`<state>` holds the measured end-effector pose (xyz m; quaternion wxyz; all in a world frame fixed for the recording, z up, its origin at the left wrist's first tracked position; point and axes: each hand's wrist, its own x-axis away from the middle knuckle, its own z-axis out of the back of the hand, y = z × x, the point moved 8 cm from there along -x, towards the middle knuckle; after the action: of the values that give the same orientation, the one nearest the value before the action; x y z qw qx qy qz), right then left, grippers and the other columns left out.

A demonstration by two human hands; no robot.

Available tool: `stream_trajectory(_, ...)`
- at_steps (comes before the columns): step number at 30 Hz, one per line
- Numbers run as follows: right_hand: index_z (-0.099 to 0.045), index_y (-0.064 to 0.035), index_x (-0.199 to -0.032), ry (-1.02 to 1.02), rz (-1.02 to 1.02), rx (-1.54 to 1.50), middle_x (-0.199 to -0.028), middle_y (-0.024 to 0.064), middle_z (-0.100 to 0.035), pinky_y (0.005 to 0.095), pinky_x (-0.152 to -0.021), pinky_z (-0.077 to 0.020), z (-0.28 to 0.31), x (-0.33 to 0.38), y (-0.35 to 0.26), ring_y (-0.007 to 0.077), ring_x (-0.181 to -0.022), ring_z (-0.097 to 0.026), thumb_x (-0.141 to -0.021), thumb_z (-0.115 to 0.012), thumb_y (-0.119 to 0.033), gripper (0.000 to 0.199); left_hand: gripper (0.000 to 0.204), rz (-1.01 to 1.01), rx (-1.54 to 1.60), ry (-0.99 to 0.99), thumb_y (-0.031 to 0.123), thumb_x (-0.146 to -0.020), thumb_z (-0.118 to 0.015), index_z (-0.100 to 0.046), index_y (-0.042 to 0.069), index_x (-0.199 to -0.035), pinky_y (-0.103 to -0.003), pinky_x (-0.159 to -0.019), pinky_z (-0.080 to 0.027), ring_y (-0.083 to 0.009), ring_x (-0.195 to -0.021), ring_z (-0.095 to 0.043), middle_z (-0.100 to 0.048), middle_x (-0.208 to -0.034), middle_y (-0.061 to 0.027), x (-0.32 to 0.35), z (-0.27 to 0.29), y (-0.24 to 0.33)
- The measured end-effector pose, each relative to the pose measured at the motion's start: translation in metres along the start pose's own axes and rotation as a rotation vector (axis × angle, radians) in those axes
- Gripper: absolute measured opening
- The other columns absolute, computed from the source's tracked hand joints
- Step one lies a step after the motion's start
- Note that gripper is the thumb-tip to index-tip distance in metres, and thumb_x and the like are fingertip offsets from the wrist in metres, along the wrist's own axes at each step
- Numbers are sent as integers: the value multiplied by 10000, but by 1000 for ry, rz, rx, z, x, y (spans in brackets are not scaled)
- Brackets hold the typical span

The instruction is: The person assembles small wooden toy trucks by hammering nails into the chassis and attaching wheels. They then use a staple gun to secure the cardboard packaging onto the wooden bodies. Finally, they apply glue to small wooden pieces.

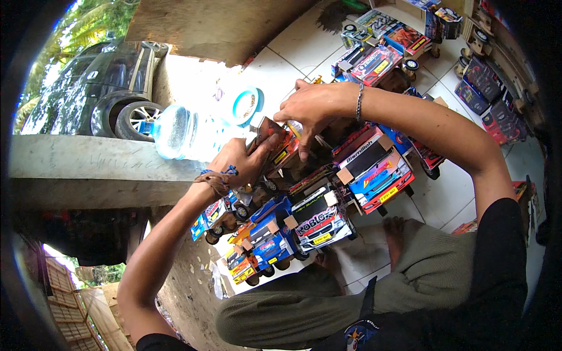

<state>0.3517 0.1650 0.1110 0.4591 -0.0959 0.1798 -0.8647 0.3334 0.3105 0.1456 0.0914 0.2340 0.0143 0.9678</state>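
Observation:
Both hands meet over a small toy truck (285,153) with red and yellow printed panels, beyond the row of finished-looking trucks. My left hand (244,159), with a cord bracelet at its wrist, is closed on the truck's dark reddish front part, thumb on top. From the far right my right hand (316,110) reaches over the same truck, fingers bent around its top and thumb down its side; its fingertips are partly hidden. Just nearer to me stand a blue toy truck (374,175), a white-fronted toy truck (319,221) and a smaller blue-orange toy truck (269,241).
More printed toy trucks (374,64) crowd the tiled floor at the far right, with others (494,99) along the right wall. A clear water jug (175,131) and a blue-rimmed round container (244,105) stand by the low ledge (105,157). Outside it is a parked car (93,88).

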Motion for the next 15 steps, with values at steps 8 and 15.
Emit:
stream_trajectory(8, -655, -64, -1230, -9, 8, 16, -1101, 187, -741, 591, -1035, -371, -4, -1, 3, 380, -1121, -675, -641, -836, -706, 890, 543, -30, 159, 76, 498, -1026, -595, -690, -28, -1119, -457, -646, -502, -239, -667, -629, -660, -720, -205, 2, -11, -3)
stream_trajectory(15, -511, -12, -1446, -27, -5, 131, -1242, 216, -687, 548, -1033, -373, -1, -3, -2, 352, -1157, -663, -573, -786, -844, 1237, 814, -45, -21, 93, 716, -916, -600, -717, -87, -845, -461, -657, -544, -330, -661, -702, -692, -700, -237, 20, 20, -10)
